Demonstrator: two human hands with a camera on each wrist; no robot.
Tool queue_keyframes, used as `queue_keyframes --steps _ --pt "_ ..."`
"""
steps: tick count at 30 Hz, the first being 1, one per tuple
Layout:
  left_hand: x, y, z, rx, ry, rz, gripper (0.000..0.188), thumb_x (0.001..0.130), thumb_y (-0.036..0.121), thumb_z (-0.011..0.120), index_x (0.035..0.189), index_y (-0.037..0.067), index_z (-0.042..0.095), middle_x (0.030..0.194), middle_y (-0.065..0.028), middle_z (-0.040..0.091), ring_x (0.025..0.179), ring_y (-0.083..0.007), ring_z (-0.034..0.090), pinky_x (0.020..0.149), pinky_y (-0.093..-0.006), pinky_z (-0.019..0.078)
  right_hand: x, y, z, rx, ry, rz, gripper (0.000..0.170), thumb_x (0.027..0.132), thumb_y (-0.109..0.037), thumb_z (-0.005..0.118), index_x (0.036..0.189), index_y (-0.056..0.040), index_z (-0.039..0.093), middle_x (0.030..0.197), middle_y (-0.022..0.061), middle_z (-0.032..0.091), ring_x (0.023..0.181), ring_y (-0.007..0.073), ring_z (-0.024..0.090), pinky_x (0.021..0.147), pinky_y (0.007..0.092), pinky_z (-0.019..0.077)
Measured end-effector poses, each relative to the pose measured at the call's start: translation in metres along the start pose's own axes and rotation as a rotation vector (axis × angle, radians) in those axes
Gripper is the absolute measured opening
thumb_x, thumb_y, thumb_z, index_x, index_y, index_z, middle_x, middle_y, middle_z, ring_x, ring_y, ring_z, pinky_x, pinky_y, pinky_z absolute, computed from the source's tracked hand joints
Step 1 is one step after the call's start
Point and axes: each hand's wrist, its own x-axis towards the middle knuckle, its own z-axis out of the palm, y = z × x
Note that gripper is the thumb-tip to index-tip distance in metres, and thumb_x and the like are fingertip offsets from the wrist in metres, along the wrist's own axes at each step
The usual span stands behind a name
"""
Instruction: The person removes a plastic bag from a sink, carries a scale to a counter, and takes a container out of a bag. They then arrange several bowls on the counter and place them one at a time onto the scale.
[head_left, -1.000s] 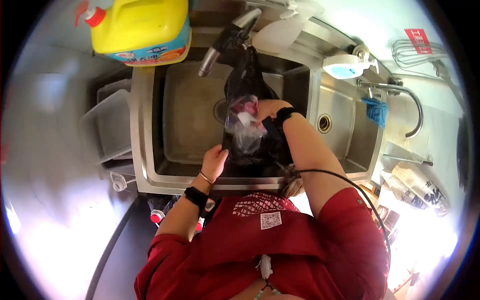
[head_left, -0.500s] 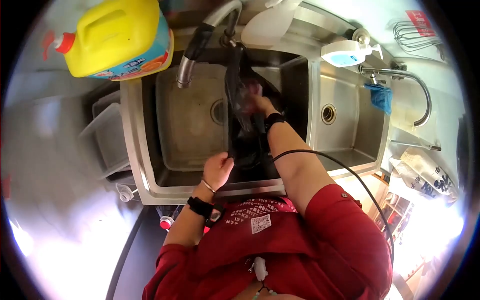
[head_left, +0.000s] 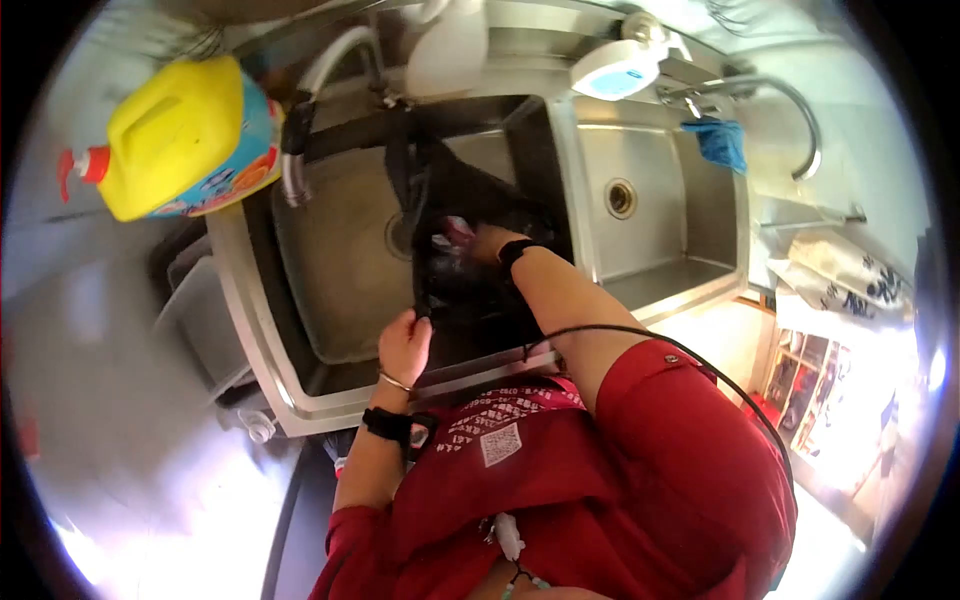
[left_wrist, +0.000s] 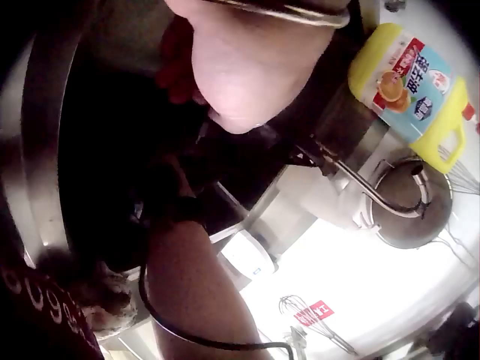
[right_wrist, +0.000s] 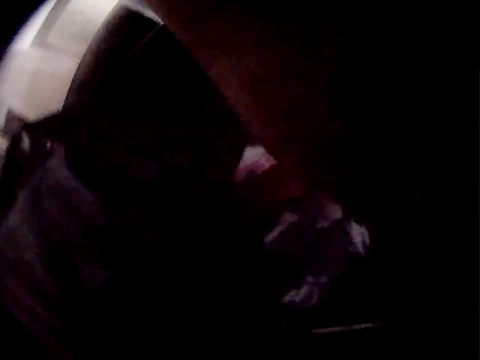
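A black plastic bag lies spread in the left sink basin, its mouth facing up. At its near edge my left hand pinches the rim between thumb and fingers. My right hand reaches down into the bag and grips a reddish item in clear plastic; its fingers are partly hidden. In the right wrist view, that clear plastic shows only as pale, shiny folds in deep shadow. The left wrist view catches the heel of my left hand over the dark basin.
A yellow detergent jug stands at the basin's left corner. The curved faucet rises behind. To the right lies a second basin with a blue cloth. A white pump bottle stands behind; a black cable crosses my right arm.
My right hand has gone lower into the black bag with the clear plastic, which shows less now. My left hand keeps the bag's rim. The head view has turned and shifted.
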Motion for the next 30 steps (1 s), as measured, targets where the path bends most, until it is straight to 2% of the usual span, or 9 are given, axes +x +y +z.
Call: queue_keyframes --steps 2,9,11,14,17,23,27,29,30 --pt "0.002 -0.004 -0.001 0.067 -0.024 -0.01 0.029 0.08 0.027 0.053 0.067 0.001 0.048 0.059 -0.0203 0.05 0.059 -0.0389 0.052 0.053 -0.0436 0.0383 -0.017 -0.005 -0.014 0.161 0.015 0.03 0.101 0.064 -0.055 0.065 0.133 0.0053 0.025 0.118 0.0259 0.051 0.109 0.0359 0.051 0.09 0.0402 0.0404" --pt "0.0 0.022 -0.001 0.207 0.022 -0.019 0.026 0.076 0.026 0.06 0.073 0.002 0.051 0.067 -0.0176 0.055 0.064 -0.0362 0.054 0.057 -0.0409 0.0412 -0.1 0.013 -0.015 -0.1 0.288 -0.211 0.082 0.072 -0.053 0.061 0.127 0.0021 0.035 0.102 0.0216 0.06 0.096 0.0364 0.057 0.082 0.0409 0.0458" --pt "-0.006 0.038 0.008 0.24 0.322 0.209 0.025 0.072 0.018 0.064 0.084 0.002 0.049 0.081 -0.0137 0.052 0.069 -0.0272 0.05 0.063 -0.0352 0.0409 -0.134 0.029 -0.016 -0.026 0.404 -0.288 0.045 0.078 -0.041 0.058 0.106 -0.0067 0.055 0.088 0.0165 0.063 0.088 0.0337 0.059 0.074 0.0436 0.0468" --pt "-0.013 0.086 0.022 0.371 0.349 0.552 0.034 0.067 0.011 0.064 0.097 0.004 0.05 0.096 -0.0147 0.052 0.09 -0.0321 0.049 0.078 -0.0376 0.0401 -0.186 0.074 -0.021 0.264 0.64 -0.4 0.034 0.081 -0.03 0.057 0.106 -0.0074 0.056 0.086 0.0139 0.063 0.082 0.0309 0.061 0.072 0.0401 0.0478" --pt "-0.004 0.105 0.061 0.405 0.067 0.765 0.038 0.067 0.013 0.064 0.101 0.004 0.05 0.098 -0.0153 0.053 0.093 -0.0335 0.049 0.083 -0.0406 0.0399 -0.249 0.129 -0.021 0.396 0.783 -0.249 0.031 0.081 -0.026 0.058 0.106 -0.0084 0.057 0.084 0.0122 0.064 0.078 0.0283 0.061 0.07 0.0363 0.0483" --pt "0.044 0.068 0.161 0.593 -0.314 0.365 0.069 0.071 0.029 0.067 0.124 -0.003 0.038 0.12 -0.0243 0.048 0.11 -0.0382 0.047 0.093 -0.0414 0.0388 -0.36 0.235 0.044 0.558 1.019 -0.088 0.022 0.079 -0.014 0.061 0.099 -0.0052 0.06 0.077 0.0105 0.063 0.069 0.0198 0.061 0.064 0.0312 0.0491" --pt "0.12 0.012 0.181 0.521 -0.65 0.253 0.041 0.075 0.017 0.06 0.111 -0.001 0.054 0.11 -0.0231 0.057 0.099 -0.0332 0.056 0.086 -0.0358 0.0434 -0.385 0.307 0.137 0.639 1.156 -0.061 0.018 0.079 -0.01 0.06 0.095 -0.0033 0.059 0.069 0.0096 0.059 0.061 0.0177 0.056 0.059 0.0309 0.048" --pt "0.115 0.026 0.187 0.128 -0.578 0.214 0.036 0.081 0.016 0.057 0.111 -0.004 0.055 0.107 -0.0157 0.06 0.096 -0.0208 0.055 0.086 -0.0307 0.0424 -0.426 0.324 0.169 0.654 1.185 0.054 0.017 0.08 -0.013 0.06 0.095 -0.0049 0.057 0.067 0.0107 0.056 0.061 0.02 0.053 0.057 0.0324 0.0452" --pt "0.08 0.08 0.185 0.124 -0.552 0.191 0.037 0.082 0.016 0.057 0.113 -0.005 0.054 0.108 -0.0133 0.06 0.096 -0.0208 0.055 0.087 -0.0298 0.0416 -0.433 0.34 0.191 0.782 1.172 0.108 0.021 0.078 -0.013 0.06 0.096 -0.0031 0.058 0.076 0.0146 0.062 0.069 0.0269 0.059 0.064 0.0372 0.0476"
